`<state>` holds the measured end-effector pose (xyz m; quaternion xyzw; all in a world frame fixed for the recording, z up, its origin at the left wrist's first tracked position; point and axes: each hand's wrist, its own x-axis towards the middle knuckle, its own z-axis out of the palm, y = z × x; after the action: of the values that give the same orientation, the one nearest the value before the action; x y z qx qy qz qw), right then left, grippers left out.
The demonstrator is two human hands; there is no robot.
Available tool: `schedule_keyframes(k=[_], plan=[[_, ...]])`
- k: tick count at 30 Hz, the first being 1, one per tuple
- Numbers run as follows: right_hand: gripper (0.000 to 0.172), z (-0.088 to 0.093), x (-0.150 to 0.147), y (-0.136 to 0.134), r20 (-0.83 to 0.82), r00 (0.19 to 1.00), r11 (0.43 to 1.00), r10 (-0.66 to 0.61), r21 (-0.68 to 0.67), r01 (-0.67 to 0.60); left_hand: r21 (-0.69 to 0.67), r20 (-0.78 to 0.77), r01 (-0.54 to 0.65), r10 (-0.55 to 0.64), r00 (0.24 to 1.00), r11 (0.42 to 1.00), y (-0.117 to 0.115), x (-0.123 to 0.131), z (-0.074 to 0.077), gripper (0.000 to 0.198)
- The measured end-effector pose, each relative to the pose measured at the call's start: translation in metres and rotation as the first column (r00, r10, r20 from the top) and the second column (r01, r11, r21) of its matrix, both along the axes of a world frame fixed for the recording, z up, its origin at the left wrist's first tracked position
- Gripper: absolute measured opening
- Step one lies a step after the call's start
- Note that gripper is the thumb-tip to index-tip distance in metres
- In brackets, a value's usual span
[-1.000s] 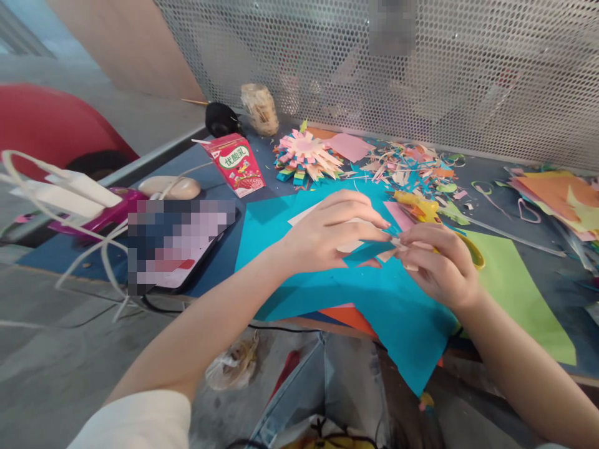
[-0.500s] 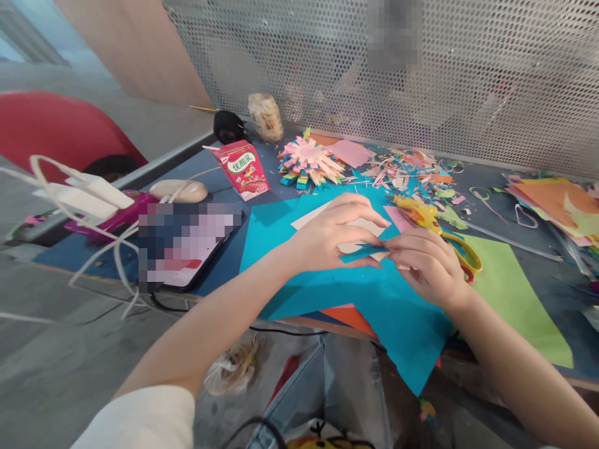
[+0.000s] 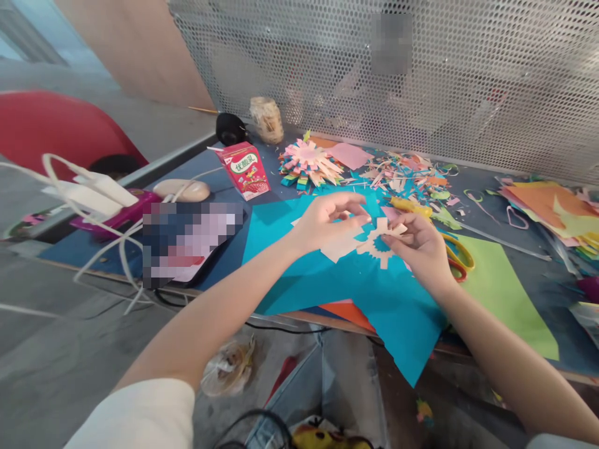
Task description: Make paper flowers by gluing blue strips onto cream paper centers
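A pale toothed paper ring (image 3: 384,257) is pinched at its edge between the thumb and fingers of the right grip (image 3: 421,249); it is held just to the left of that grip, over the blue sheets (image 3: 299,280), with its square tabs splayed outward. The left grip (image 3: 325,224) is placed farther left with its fingers curved and somewhat parted, and a pale sheet (image 3: 337,248) is seen at its near side; whether that sheet is actually held cannot be told. The ring is judged to be very light and limp, hardly stiff enough to be kept flat from one edge, and easily bent or creased. Its tabs are likely to be torn or folded if pulled, and its narrow band looks to be the weakest part. It is best taken by the band between two tabs, with a soft pinch, and supported on the opposite side if kept level. Little slipping is to be expected from dry paper. To the right of the right grip, the yellow-handled scissors (image 3: 468,257) are found, with a green sheet (image 3: 505,293) beyond them on the counter (image 3: 543,280).
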<state>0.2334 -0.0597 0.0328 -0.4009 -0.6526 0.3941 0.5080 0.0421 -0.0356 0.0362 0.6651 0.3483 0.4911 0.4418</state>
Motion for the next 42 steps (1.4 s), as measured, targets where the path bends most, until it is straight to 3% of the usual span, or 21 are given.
schedule_keyframes(k=[4, 10, 14, 18, 20, 21, 22, 24, 26, 27, 29, 33, 35, 37, 40, 42], plan=[[0.031, 0.000, 0.000, 0.002, -0.054, 0.998, 0.996, 0.025, -0.087, -0.029, -0.080, 0.035, 0.005, -0.002, 0.999, 0.997, 0.003, 0.004, -0.003, 0.031], [0.036, -0.005, 0.001, 0.008, -0.143, 0.989, 0.980, 0.024, -0.193, -0.051, -0.096, 0.098, 0.060, -0.051, 0.994, 0.994, 0.007, 0.004, -0.001, 0.031], [0.043, -0.006, 0.003, 0.010, -0.176, 0.984, 0.978, -0.004, -0.207, -0.033, -0.198, 0.125, 0.103, -0.079, 0.989, 0.975, 0.007, 0.004, -0.001, 0.034], [0.027, -0.009, 0.006, 0.011, -0.089, 0.996, 0.993, 0.002, -0.119, -0.013, -0.268, 0.092, 0.102, -0.080, 0.993, 0.958, 0.009, 0.004, -0.004, 0.032], [0.015, -0.009, 0.008, 0.011, -0.003, 1.000, 0.997, -0.024, 0.077, 0.024, -0.425, 0.134, 0.143, -0.094, 0.986, 0.894, 0.011, 0.004, -0.004, 0.038], [0.008, -0.008, 0.008, 0.011, 0.053, 0.998, 0.978, -0.041, 0.207, 0.029, -0.518, 0.164, 0.193, -0.124, 0.979, 0.833, 0.011, 0.004, -0.004, 0.043], [0.003, -0.007, 0.009, 0.011, 0.111, 0.992, 0.941, -0.061, 0.339, 0.020, -0.602, 0.194, 0.255, -0.172, 0.966, 0.757, 0.011, 0.005, -0.003, 0.046], [0.010, -0.003, 0.011, 0.010, 0.216, 0.971, 0.835, -0.101, 0.548, -0.035, -0.702, 0.254, 0.384, -0.294, 0.922, 0.600, 0.008, 0.006, -0.002, 0.046], [0.016, -0.001, 0.013, 0.010, 0.277, 0.950, 0.735, -0.148, 0.673, -0.081, -0.710, 0.319, 0.473, -0.360, 0.876, 0.521, 0.005, 0.008, 0.000, 0.042], [0.018, -0.001, 0.014, 0.009, 0.295, 0.939, 0.696, -0.178, 0.712, -0.091, -0.699, 0.345, 0.491, -0.357, 0.868, 0.520, 0.003, 0.009, 0.000, 0.042], [0.020, -0.002, 0.014, 0.009, 0.321, 0.917, 0.643, -0.237, 0.759, -0.100, -0.673, 0.373, 0.470, -0.287, 0.883, 0.571, 0.001, 0.011, 0.001, 0.042], [0.023, -0.002, 0.013, 0.010, 0.365, 0.885, 0.631, -0.290, 0.768, -0.111, -0.651, 0.392, 0.380, -0.137, 0.910, 0.657, 0.002, 0.012, -0.002, 0.042], [0.023, 0.002, 0.017, 0.012, 0.330, 0.883, 0.625, -0.333, 0.779, -0.056, -0.621, 0.422, 0.365, -0.097, 0.902, 0.694, 0.005, 0.012, -0.005, 0.041], [0.021, 0.008, 0.026, 0.019, 0.260, 0.855, 0.616, -0.449, 0.783, 0.085, -0.578, 0.472, 0.322, -0.015, 0.882, 0.750, 0.011, 0.010, -0.009, 0.037], [0.018, 0.011, 0.050, 0.035, 0.407, 0.633, 0.699, -0.659, 0.641, 0.316, -0.560, 0.540, 0.221, 0.149, 0.828, 0.799, 0.023, 0.006, -0.015, 0.030], [0.031, 0.009, 0.066, 0.045, 0.657, 0.424, 0.776, -0.623, 0.453, 0.439, -0.570, 0.552, 0.163, 0.228, 0.802, 0.805, 0.030, 0.004, -0.018, 0.025]])
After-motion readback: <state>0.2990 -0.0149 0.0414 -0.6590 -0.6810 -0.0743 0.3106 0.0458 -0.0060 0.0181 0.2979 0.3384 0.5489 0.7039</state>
